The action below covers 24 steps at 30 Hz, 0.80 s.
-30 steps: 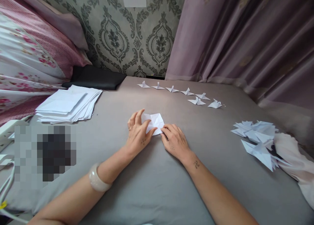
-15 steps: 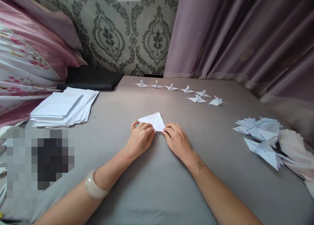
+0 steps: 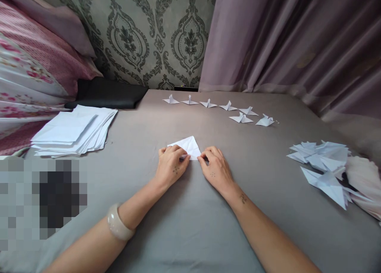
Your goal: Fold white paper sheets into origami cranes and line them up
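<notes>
A partly folded sheet of white paper (image 3: 190,147) lies on the grey cloth surface in front of me, its top corner pointing away. My left hand (image 3: 172,162) covers its left and lower-left part, with thumb and fingers closed on the near edge. At the paper's lower right corner, my right hand (image 3: 216,166) pinches the edge between thumb and forefinger. Creases show on the visible face; the part beneath my left fingers is hidden.
A stack of white paper (image 3: 71,130) lies at the left, near a black flat item (image 3: 110,93). Several small folded paper cranes (image 3: 209,103) stand in a line at the back. At the right sits a heap of larger folded paper pieces (image 3: 324,158) beside a pale cloth (image 3: 363,177).
My view has tilted slightly downward. Both hands stay on the paper; the left thumb has shifted a little along the near edge and the right fingers have arched up.
</notes>
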Available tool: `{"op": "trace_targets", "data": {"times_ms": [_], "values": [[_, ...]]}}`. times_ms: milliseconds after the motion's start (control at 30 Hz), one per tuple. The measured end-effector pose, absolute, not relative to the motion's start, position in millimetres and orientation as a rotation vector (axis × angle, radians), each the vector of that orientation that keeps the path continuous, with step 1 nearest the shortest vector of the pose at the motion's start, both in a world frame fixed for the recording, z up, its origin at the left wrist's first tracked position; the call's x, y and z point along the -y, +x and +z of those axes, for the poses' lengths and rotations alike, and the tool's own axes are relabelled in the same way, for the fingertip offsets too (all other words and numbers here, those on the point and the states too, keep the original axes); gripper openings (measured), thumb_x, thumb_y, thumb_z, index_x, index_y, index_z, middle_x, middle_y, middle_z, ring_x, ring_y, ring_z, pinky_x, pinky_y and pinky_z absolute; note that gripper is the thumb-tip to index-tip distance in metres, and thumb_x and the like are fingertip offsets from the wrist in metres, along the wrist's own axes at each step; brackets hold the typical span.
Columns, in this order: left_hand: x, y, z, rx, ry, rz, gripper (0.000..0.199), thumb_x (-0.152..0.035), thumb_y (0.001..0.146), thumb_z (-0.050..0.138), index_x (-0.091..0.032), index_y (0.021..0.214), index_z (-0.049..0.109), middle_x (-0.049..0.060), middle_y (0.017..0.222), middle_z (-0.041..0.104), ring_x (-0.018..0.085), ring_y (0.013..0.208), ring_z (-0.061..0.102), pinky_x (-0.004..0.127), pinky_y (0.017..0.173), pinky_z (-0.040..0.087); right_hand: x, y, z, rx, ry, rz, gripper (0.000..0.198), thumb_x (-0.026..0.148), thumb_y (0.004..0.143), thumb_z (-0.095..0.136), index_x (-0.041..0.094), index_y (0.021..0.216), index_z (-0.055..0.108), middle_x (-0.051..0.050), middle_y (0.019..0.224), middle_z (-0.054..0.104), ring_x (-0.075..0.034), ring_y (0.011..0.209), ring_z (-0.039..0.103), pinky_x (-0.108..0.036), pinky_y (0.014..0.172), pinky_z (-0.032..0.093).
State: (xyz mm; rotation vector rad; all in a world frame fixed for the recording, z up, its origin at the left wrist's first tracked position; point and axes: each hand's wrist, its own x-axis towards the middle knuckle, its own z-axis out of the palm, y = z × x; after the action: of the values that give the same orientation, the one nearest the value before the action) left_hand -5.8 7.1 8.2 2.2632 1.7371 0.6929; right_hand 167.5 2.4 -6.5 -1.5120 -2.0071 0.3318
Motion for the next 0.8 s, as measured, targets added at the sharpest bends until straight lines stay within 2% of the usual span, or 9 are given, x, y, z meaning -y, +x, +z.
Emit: {"op": "trace_targets", "data": {"times_ms": [167, 433, 500, 667, 800], "values": [[-12.2, -4.5, 10.9, -1.735, 2.210, 0.610, 0.014, -0.030, 0.083, 0.056, -0.020, 0.081, 0.066, 0.005, 0.091, 0.066, 0.023, 0.090, 0.059, 0.041, 0.082, 0.034, -4.1, 167.9, -6.2, 2.028, -1.522, 0.348, 0.006, 0.023, 0.086, 0.055, 0.021, 0.081, 0.058, -0.006, 0.090, 0.058, -0.020, 0.088, 0.054, -0.034, 0.080, 0.044], [-16.6, -5.3, 14.2, -1.716, 2.160, 0.535, 0.014, -0.029, 0.082, 0.055, -0.019, 0.081, 0.066, 0.006, 0.092, 0.065, 0.025, 0.094, 0.058, 0.043, 0.084, 0.034, -9.1, 181.2, -1.4, 1.970, -1.455, 0.631, 0.008, 0.013, 0.084, 0.054, 0.020, 0.081, 0.056, -0.004, 0.088, 0.057, -0.017, 0.085, 0.056, -0.030, 0.079, 0.045], [-16.7, -4.7, 15.0, -1.717, 2.161, 0.528, 0.014, -0.028, 0.082, 0.056, -0.019, 0.081, 0.065, 0.007, 0.092, 0.065, 0.025, 0.094, 0.057, 0.043, 0.084, 0.034, -8.1, 180.8, 0.0, 1.961, -1.422, 0.618, 0.010, 0.011, 0.084, 0.053, 0.020, 0.085, 0.057, -0.004, 0.090, 0.058, -0.017, 0.086, 0.056, -0.030, 0.079, 0.046], [-17.0, -7.1, 12.2, -1.696, 2.172, 0.569, 0.014, -0.031, 0.082, 0.057, -0.019, 0.086, 0.062, 0.006, 0.092, 0.065, 0.025, 0.094, 0.057, 0.043, 0.085, 0.033, 2.6, 171.7, 4.6, 2.199, -1.255, 0.468, 0.031, 0.004, 0.088, 0.041, 0.023, 0.102, 0.062, -0.006, 0.104, 0.061, -0.019, 0.099, 0.053, -0.033, 0.087, 0.044], [-18.4, -20.3, 10.4, -1.575, 2.101, 0.600, 0.020, -0.036, 0.080, 0.060, -0.020, 0.091, 0.061, 0.005, 0.096, 0.065, 0.023, 0.093, 0.058, 0.043, 0.089, 0.033, 8.0, 168.5, 6.9, 2.309, -1.287, 0.427, 0.031, 0.006, 0.090, 0.041, 0.024, 0.102, 0.064, -0.005, 0.102, 0.061, -0.019, 0.096, 0.052, -0.032, 0.084, 0.045]]}}
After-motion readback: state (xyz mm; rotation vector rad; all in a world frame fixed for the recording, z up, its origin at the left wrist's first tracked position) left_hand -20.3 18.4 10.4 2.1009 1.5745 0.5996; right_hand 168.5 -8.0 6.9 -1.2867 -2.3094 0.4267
